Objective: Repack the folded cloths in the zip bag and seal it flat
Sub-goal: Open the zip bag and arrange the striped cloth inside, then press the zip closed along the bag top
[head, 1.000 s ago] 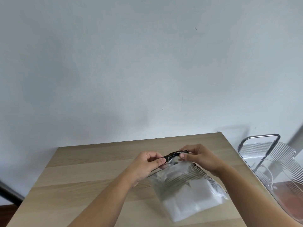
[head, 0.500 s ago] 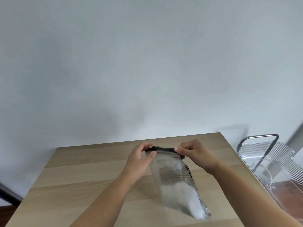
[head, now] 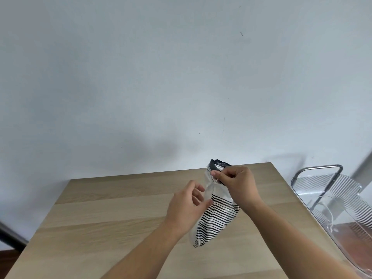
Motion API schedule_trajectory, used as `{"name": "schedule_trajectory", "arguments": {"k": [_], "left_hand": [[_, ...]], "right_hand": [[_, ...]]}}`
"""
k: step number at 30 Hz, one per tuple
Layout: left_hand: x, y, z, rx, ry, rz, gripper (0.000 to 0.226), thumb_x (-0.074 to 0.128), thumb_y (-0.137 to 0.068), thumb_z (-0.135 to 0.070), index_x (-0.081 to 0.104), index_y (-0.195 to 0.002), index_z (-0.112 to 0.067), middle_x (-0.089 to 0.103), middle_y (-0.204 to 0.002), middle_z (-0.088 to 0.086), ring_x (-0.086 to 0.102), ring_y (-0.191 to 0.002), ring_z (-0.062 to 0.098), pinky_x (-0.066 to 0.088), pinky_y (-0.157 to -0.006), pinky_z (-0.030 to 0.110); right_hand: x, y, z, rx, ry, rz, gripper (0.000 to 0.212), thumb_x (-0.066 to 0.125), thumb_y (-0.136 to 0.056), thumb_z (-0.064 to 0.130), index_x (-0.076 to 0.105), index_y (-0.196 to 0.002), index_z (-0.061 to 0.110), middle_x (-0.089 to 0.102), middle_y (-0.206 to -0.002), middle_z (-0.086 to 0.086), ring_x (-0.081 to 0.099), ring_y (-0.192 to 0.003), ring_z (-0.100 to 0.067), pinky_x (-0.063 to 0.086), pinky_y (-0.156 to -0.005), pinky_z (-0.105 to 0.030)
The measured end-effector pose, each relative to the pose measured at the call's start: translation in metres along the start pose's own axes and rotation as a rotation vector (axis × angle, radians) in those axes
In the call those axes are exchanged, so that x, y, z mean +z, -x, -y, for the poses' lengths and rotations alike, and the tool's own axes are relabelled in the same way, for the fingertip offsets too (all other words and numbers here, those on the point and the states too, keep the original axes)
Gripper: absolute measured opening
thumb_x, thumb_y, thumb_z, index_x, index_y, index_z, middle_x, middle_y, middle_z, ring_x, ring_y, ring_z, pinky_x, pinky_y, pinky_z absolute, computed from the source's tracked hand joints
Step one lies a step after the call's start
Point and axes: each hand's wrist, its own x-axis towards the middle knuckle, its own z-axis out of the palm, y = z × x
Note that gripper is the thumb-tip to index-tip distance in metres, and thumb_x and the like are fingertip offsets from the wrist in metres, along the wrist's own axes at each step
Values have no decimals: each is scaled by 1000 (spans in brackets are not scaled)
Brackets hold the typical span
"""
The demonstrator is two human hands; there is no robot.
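the zip bag (head: 216,214) hangs upright over the desk's (head: 112,214) far right quarter, black zip strip at the top, its black-and-white striped face turned this way. whether its bottom end touches the wood, i cannot tell. the folded cloths must be inside, but the stripes hide them.

the right hand (head: 237,183) is pressed together around the bag's neck just under the zip strip, thumb and fingers pinching the plastic there. my guess is that it carries the whole weight, so the load settles toward the bottom and the mouth stays reachable. the left hand (head: 188,206) is loosely spread beside the bag's left edge, fingers curled and apart, fingertips at or just off the plastic; it holds nothing. it looks ready to steady the side or press air out. whether the zip is closed, i cannot tell.

around them the desk is bare, with plenty of open wood toward the left and near edges, room enough to lay the bag down flat for sealing. the right edge is closer, and just past it stands a clear ribbed plastic bin (head: 340,200) with a metal handle. the far edge meets a pale wall (head: 181,77), so sweeping leftward or toward the person looks freest.
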Motion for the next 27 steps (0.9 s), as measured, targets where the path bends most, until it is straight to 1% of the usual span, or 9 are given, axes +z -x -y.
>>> {"name": "schedule_trajectory", "arguments": {"k": [4, 7, 11, 14, 16, 18, 21, 24, 27], "left_hand": [[-1, -1, 5, -21, -9, -23, 11, 75, -74, -35, 64, -71, -33, 65, -66, -15, 60, -63, -1, 47, -56, 12], [-4, -2, 10, -51, -17, 17, 10, 74, -75, -31, 67, -69, -31, 67, -67, -13, 60, -65, 1, 53, -63, 22], [-14, -4, 19, -116, -79, 81, 12, 71, -79, -31, 65, -69, -32, 66, -71, -14, 59, -68, 0, 51, -66, 22], [-18, -4, 21, -140, 8, 127, 10, 70, -77, -40, 65, -75, -33, 67, -78, -15, 60, -74, -3, 47, -63, 16], [-16, -2, 13, -129, 81, 153, 24, 70, -68, -54, 61, -81, -36, 65, -83, -18, 59, -77, -4, 44, -62, 14], [-10, -2, 6, -99, 72, 142, 37, 71, -58, -60, 59, -82, -35, 64, -83, -18, 59, -77, -3, 47, -64, 18], [-2, -1, 2, -29, -10, 67, 14, 74, -70, -39, 61, -71, -33, 68, -73, -15, 62, -71, 0, 54, -70, 28], [-5, -3, 9, -57, 65, 48, 12, 73, -77, -24, 66, -71, -32, 69, -74, -13, 61, -70, -1, 52, -70, 20], [-13, -5, 18, -102, 164, 46, 9, 71, -81, -20, 70, -76, -28, 71, -77, -10, 62, -72, -1, 46, -65, 9]], "right_hand": [[-3, -1, 0, 15, 23, -10, 45, 76, -75, 35, 52, -42, 16, 40, -39, 8, 31, -43, -11, 30, -49, -25], [-9, -3, 5, 28, -14, -9, 39, 75, -76, 33, 60, -47, 13, 47, -37, 9, 33, -39, -7, 32, -43, -15], [-32, -15, 15, 79, -59, -70, 40, 73, -79, 34, 62, -55, 4, 49, -37, 10, 35, -36, -5, 32, -39, -11], [-39, -16, 22, 88, -30, -29, 42, 73, -79, 35, 60, -52, 6, 50, -37, 10, 37, -36, -5, 32, -38, -9], [-35, -13, 23, 77, -44, 23, 41, 74, -78, 35, 60, -47, 12, 53, -39, 9, 43, -41, -7, 36, -42, -12], [-28, -12, 23, 67, -40, 58, 40, 74, -77, 35, 63, -51, 9, 56, -41, 5, 45, -46, -12, 40, -47, -17], [-21, -10, 21, 42, -26, 108, 32, 74, -77, 38, 68, -59, 12, 60, -46, 2, 48, -49, -12, 42, -55, -22], [-26, -6, 17, -26, 65, 240, 24, 73, -73, 49, 71, -76, 26, 66, -62, 6, 53, -57, -1, 40, -58, -12], [-36, -1, 3, -4, 253, 340, 20, 74, -70, 53, 69, -78, 35, 60, -60, 20, 50, -56, 3, 37, -56, -12]]}}
